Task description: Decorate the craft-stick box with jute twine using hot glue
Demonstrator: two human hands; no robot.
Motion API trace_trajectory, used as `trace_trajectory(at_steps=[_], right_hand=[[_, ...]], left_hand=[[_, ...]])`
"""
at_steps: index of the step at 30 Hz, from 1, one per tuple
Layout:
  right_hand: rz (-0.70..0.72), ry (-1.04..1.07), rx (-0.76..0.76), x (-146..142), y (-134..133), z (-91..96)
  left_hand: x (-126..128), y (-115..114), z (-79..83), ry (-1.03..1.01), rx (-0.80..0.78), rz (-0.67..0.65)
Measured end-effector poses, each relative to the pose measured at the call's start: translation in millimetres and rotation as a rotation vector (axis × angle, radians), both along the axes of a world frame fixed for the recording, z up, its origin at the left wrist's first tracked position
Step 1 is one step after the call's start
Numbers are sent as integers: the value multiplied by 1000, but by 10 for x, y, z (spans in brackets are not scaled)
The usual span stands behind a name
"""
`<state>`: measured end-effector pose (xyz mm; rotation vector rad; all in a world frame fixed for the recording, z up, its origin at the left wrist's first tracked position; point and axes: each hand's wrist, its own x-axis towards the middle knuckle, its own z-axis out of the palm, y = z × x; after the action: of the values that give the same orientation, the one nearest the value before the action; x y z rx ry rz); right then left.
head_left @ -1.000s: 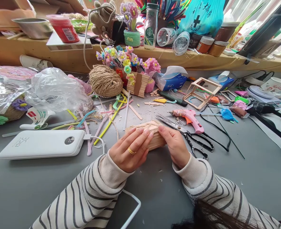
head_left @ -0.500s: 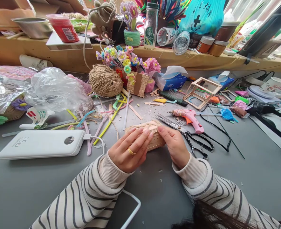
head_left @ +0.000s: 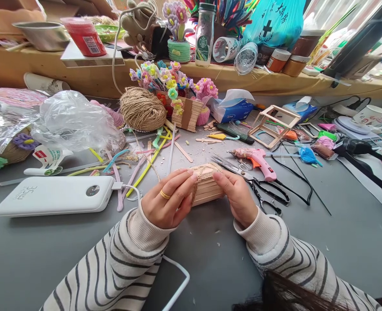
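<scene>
A small box of stacked wooden craft sticks (head_left: 208, 192) sits between my hands, with jute twine (head_left: 207, 172) laid along its upper edge. My right hand (head_left: 239, 196) grips the box at its right end, thumb on top. At the left corner, my left hand (head_left: 169, 198), wearing a ring, has its fingers pinched together on the twine. A strand runs from behind these fingers towards the jute twine ball (head_left: 143, 109). The left fingertips partly cover the box's left end. Just right of the box lie black-handled scissors (head_left: 252, 179) and a pink glue gun (head_left: 257, 162).
A white power bank (head_left: 55, 196) with a cable lies at the left. Pipe cleaners (head_left: 152, 162) and loose craft sticks (head_left: 183, 152) are scattered beyond the hands. Further back are a stick frame (head_left: 273, 125), a tissue pack (head_left: 233, 108) and pipe-cleaner flowers (head_left: 171, 82). A plastic bag (head_left: 74, 121) lies back left.
My left hand has slid left along the box to its corner, uncovering more of the front sticks and the twine on top. My right hand keeps its grip.
</scene>
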<state>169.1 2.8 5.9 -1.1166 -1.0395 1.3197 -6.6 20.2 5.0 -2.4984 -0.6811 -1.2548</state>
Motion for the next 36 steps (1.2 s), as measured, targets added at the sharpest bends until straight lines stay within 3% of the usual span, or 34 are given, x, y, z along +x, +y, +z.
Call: trace_trajectory(at_steps=[9,17,36], right_hand=[[80,20,-48,-81,20,96],[61,38,-93,-88,21,107],[65,41,-69,-97,21,82]], left_hand=[[53,3,-31,-165,-142,-37],[55,-5,-4,-283,-263,-57],[5,12,-23,-296,-330,-3]])
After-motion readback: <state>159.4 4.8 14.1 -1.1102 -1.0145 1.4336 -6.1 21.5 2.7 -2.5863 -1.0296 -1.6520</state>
